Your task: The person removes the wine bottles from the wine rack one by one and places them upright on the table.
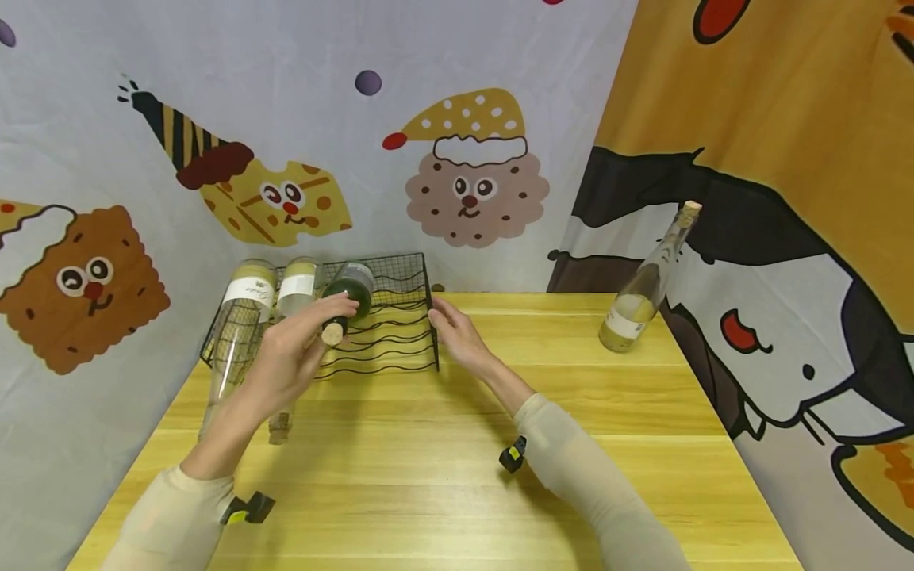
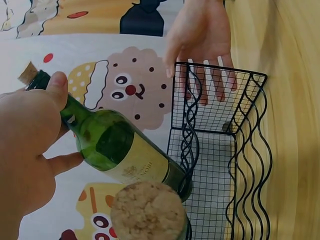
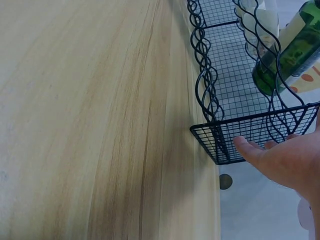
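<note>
My left hand point(image 1: 282, 357) grips a green wine bottle point(image 1: 359, 287) by its neck. The bottle lies tilted, corked end toward me, and its base overlaps the upper wavy wires of a black wire rack point(image 1: 432, 333) in the left wrist view. My right hand point(image 1: 460, 337) touches the mesh end panel on the rack's right side, its fingers point(image 2: 218, 92) extended along the outside. Two clear corked bottles lie in the left part of the rack: one with a white label point(image 1: 250, 292), the other a shorter bottle point(image 1: 296, 287) beside it.
Another clear corked bottle point(image 1: 628, 317) with pale liquid stands upright on the right of the wooden table point(image 1: 428, 492). Behind the rack hangs a cartoon-printed cloth point(image 1: 300, 95), which continues along both sides.
</note>
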Motion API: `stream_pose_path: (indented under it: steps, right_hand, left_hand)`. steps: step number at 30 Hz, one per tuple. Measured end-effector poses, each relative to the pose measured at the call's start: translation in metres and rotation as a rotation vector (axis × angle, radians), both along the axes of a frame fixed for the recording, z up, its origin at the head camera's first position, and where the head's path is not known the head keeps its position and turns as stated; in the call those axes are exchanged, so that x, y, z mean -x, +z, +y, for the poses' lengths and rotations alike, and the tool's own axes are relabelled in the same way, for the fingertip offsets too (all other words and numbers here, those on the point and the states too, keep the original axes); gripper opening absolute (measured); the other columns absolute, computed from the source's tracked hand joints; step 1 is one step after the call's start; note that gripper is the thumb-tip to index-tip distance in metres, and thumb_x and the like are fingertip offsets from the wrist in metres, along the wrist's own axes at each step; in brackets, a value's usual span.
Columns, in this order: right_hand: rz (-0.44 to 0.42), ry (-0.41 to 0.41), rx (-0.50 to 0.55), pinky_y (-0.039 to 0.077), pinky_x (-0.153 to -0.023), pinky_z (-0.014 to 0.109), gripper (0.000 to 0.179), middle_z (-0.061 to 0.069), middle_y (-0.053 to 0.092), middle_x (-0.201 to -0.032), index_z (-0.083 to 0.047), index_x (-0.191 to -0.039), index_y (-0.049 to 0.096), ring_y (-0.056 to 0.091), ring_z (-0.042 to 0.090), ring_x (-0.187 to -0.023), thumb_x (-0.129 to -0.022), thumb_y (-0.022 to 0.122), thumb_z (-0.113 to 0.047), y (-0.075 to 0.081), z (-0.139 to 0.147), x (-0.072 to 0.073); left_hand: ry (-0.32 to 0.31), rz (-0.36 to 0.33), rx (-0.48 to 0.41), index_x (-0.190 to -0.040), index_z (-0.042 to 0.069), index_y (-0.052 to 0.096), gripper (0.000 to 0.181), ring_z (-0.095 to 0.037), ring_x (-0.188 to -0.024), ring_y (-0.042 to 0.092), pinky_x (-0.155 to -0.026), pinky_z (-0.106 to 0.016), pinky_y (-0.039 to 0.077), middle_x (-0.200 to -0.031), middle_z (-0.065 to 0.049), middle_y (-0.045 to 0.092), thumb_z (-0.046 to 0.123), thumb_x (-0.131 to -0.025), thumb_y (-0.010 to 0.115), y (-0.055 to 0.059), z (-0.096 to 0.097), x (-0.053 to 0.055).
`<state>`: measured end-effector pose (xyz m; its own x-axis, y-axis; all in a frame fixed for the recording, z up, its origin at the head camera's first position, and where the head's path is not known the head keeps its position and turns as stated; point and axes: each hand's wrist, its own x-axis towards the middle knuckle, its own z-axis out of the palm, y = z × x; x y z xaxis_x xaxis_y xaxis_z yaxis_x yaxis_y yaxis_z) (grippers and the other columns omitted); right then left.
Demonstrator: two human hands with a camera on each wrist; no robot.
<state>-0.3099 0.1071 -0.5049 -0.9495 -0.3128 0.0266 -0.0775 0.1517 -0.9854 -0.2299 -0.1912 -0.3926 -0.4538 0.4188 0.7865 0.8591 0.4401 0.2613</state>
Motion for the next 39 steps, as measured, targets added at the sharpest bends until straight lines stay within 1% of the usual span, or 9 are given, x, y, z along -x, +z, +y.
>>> stream_pose_path:
  steps: [2,6,9,17,19,24,32,36,39]
  right_hand:
    - [0.000,0.001,-0.001,0.048,-0.134,0.060,0.068,0.007,0.035,-0.186,-0.018,-0.180,0.031,0.044,0.036,-0.168,-0.123,0.043,-0.051,0.000,0.000,0.000]
    - [-0.001,-0.002,-0.002,0.050,-0.133,0.057,0.067,0.007,0.035,-0.186,-0.017,-0.180,0.031,0.045,0.036,-0.167,-0.123,0.043,-0.050,0.000,0.000,0.000]
    - [-0.005,-0.001,-0.003,0.050,-0.133,0.057,0.068,0.007,0.035,-0.186,-0.017,-0.180,0.031,0.044,0.036,-0.168,-0.123,0.043,-0.050,0.000,0.000,0.000]
    - [-0.011,-0.003,-0.014,0.051,-0.132,0.057,0.067,0.006,0.035,-0.186,-0.017,-0.181,0.030,0.043,0.035,-0.168,-0.123,0.043,-0.049,-0.001,0.000,-0.001]
    - [-0.012,-0.002,-0.011,0.051,-0.133,0.056,0.067,0.006,0.035,-0.186,-0.017,-0.181,0.030,0.043,0.035,-0.168,-0.123,0.043,-0.050,0.000,0.000,-0.001]
    - [-0.010,0.000,-0.002,0.049,-0.134,0.058,0.069,0.007,0.035,-0.186,-0.017,-0.181,0.030,0.043,0.036,-0.168,-0.123,0.042,-0.052,0.001,0.000,-0.001]
    - [-0.010,-0.003,0.006,0.048,-0.134,0.061,0.068,0.008,0.034,-0.186,-0.016,-0.180,0.031,0.044,0.037,-0.168,-0.123,0.043,-0.051,0.001,0.000,-0.001]
    - [-0.016,0.000,0.001,0.048,-0.134,0.059,0.069,0.007,0.034,-0.187,-0.017,-0.181,0.030,0.043,0.036,-0.168,-0.123,0.043,-0.051,0.001,0.000,-0.001]
    - [-0.019,0.001,0.002,0.048,-0.134,0.059,0.069,0.007,0.034,-0.187,-0.017,-0.181,0.030,0.043,0.036,-0.168,-0.123,0.043,-0.051,0.001,0.000,-0.001]
  left_hand:
    - [0.030,-0.005,0.011,-0.137,-0.003,0.074,0.057,-0.028,-0.112,0.079,-0.062,-0.015,0.032,-0.135,-0.023,0.080,-0.034,-0.091,0.062,0.002,0.000,0.002]
    - [0.068,-0.004,0.005,-0.138,-0.006,0.072,0.045,-0.033,-0.096,0.082,-0.063,-0.019,0.042,-0.132,-0.023,0.081,-0.022,-0.095,0.074,0.005,0.002,0.005]
    - [0.082,0.000,-0.017,-0.138,-0.007,0.072,0.044,-0.031,-0.082,0.080,-0.059,-0.017,0.040,-0.132,-0.025,0.080,-0.024,-0.097,0.070,0.005,0.003,0.007]
    - [0.128,0.051,-0.074,-0.135,-0.004,0.074,0.046,-0.040,-0.097,0.084,-0.054,-0.017,0.045,-0.132,-0.027,0.080,-0.022,-0.092,0.076,0.009,0.007,0.004]
    - [0.135,0.073,-0.097,-0.134,-0.003,0.074,0.045,-0.033,-0.076,0.079,-0.048,-0.017,0.038,-0.132,-0.027,0.081,-0.021,-0.093,0.075,0.012,0.008,0.003]
    - [0.150,0.090,-0.117,-0.134,-0.004,0.074,0.037,-0.017,-0.052,0.054,-0.045,-0.016,0.031,-0.130,-0.024,0.082,-0.015,-0.098,0.071,0.020,0.008,-0.003]
    - [0.161,0.125,-0.161,-0.130,-0.005,0.075,0.024,-0.017,-0.061,0.062,-0.049,-0.018,0.034,-0.123,-0.019,0.084,0.009,-0.111,0.070,0.039,0.010,-0.018]
    - [0.186,0.153,-0.203,-0.126,-0.006,0.075,0.033,-0.025,-0.064,0.067,-0.050,-0.019,0.030,-0.118,-0.020,0.085,0.024,-0.118,0.063,0.052,0.014,-0.027]
    - [0.187,0.167,-0.261,-0.123,-0.009,0.074,0.046,-0.019,-0.067,0.067,-0.055,-0.014,0.033,-0.113,-0.022,0.085,0.035,-0.118,0.063,0.062,0.016,-0.033]
